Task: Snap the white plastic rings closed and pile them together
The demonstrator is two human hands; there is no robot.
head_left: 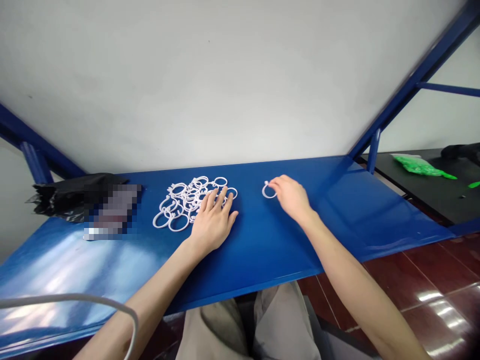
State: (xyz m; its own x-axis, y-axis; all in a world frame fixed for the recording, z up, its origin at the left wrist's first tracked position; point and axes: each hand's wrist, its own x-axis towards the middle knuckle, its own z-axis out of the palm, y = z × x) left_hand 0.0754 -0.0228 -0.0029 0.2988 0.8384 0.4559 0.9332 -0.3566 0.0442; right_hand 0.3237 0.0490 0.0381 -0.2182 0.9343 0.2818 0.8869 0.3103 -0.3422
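A pile of white plastic rings (179, 222), each with small knobs or clips, lies left of the middle on the blue table. Over the pile's right side rests my left hand (213, 220), fingers spread and touching some rings; part of the pile is hidden under it. To the right, my right hand (292, 195) pinches a single white ring (268, 195) between thumb and fingertips, at or just above the table surface. Whether that ring touches the table I cannot tell.
Black plastic bags (75, 192) and a blurred-out flat object (116, 210) sit at the left. A white cable (75, 297) crosses the lower left. Blue frame bars (373, 150) stand at both sides. A bright green bag (420, 165) lies on a black table at right.
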